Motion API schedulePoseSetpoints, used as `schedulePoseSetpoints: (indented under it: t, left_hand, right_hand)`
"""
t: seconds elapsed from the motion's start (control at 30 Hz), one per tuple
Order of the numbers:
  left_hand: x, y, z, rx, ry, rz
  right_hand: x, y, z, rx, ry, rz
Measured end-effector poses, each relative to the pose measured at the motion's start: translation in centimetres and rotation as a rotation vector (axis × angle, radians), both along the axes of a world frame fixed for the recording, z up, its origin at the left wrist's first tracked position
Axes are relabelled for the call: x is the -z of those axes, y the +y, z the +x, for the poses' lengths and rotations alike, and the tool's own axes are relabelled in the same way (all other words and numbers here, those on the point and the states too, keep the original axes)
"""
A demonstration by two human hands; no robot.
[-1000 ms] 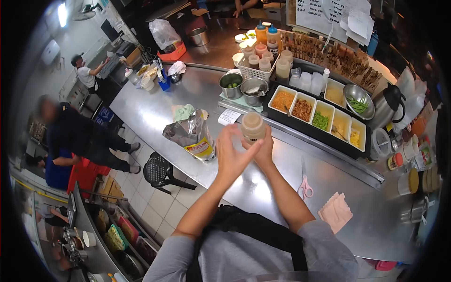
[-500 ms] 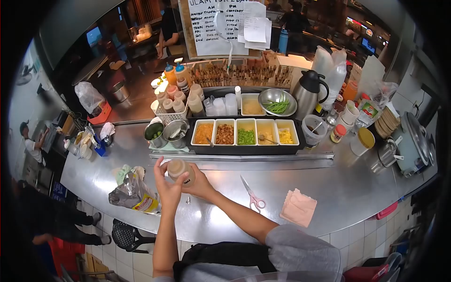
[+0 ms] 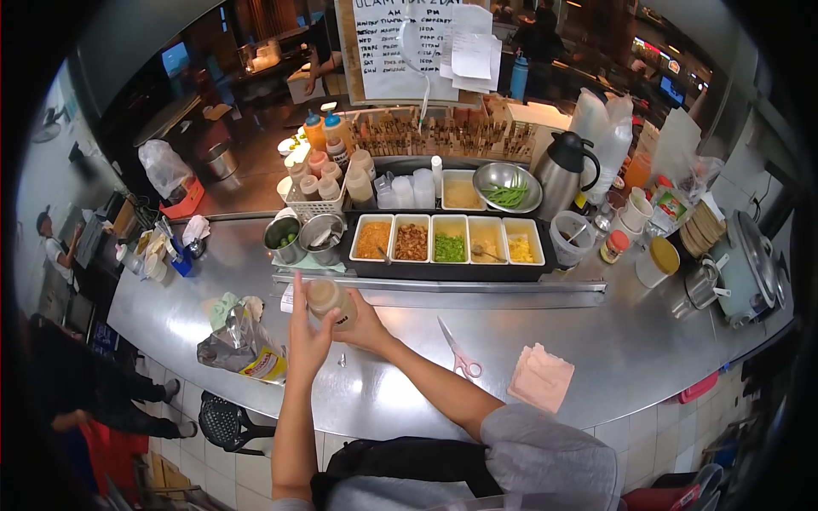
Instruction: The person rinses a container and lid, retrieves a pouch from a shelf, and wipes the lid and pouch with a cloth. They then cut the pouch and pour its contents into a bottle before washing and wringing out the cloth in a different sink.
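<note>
A cloudy plastic squeeze bottle (image 3: pixel 325 298) with a pale top and dark lettering low on its side is between my two hands, above the steel counter. My left hand (image 3: pixel 308 328) lies along its left side, fingers stretched upward and thumb pressed on the front. From the right, my right hand (image 3: pixel 365 324) wraps its fingers round the bottle, partly hidden behind it. A small white label or paper (image 3: pixel 287 297) shows just beyond my left fingers. On the counter to the left lies a crumpled silver and yellow bag (image 3: pixel 247 345).
Scissors (image 3: pixel 460 351) and a folded pink cloth (image 3: pixel 543 376) lie on the counter to the right. Ahead stands a black rack (image 3: pixel 366 268) of white topping tubs, beside metal pots (image 3: pixel 284 240) and a basket of bottles (image 3: pixel 315 207). A person (image 3: pixel 64 247) stands far left.
The bottle has turned slightly and tipped in my hands. My left fingers have straightened from a curl, and the white label or paper beyond them has come into sight.
</note>
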State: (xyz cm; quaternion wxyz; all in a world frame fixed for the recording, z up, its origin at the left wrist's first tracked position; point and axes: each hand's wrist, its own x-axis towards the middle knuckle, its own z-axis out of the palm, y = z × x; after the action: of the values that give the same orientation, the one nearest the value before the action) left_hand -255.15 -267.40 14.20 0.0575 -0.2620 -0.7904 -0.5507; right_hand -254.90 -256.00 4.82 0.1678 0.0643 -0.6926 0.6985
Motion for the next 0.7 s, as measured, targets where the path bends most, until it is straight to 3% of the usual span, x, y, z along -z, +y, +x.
schedulePoseSetpoints:
  t: [0.13, 0.2, 0.27, 0.33, 0.43, 0.53, 0.6, 0.7]
  left_hand:
    - [0.5, 0.6, -0.3, -0.155, 0.146, 0.081]
    - [-0.5, 0.9, 0.2, -0.37, 0.226, 0.265]
    - [-0.1, 0.1, 0.9, -0.465, 0.259, 0.214]
    - [2.4, -1.2, 1.3, -0.456, 0.22, 0.196]
    - [12.5, -5.0, 2.2, -0.507, 0.126, -0.081]
    - [16.6, -7.2, 4.1, -0.53, 0.08, -0.308]
    - [16.2, -7.3, 5.0, -0.51, 0.009, -0.402]
    - [12.5, -7.4, 5.1, -0.511, 0.293, -0.363]
  right_hand:
    - [0.8, -0.2, -0.8, 0.026, -0.029, 0.017]
    - [1.0, -0.3, -0.8, 0.019, -0.009, -0.014]
    - [2.1, -0.6, -1.1, 0.09, 0.059, 0.031]
    - [1.5, -0.5, -0.4, 0.118, 0.051, 0.076]
    - [4.0, 0.3, 0.6, 0.195, 0.113, 0.267]
    - [4.4, 0.7, 4.6, 0.249, -0.036, 0.191]
    - [4.6, 0.1, 7.2, 0.248, -0.078, 0.14]
    - [4.4, -0.4, 9.5, 0.243, -0.103, 0.101]
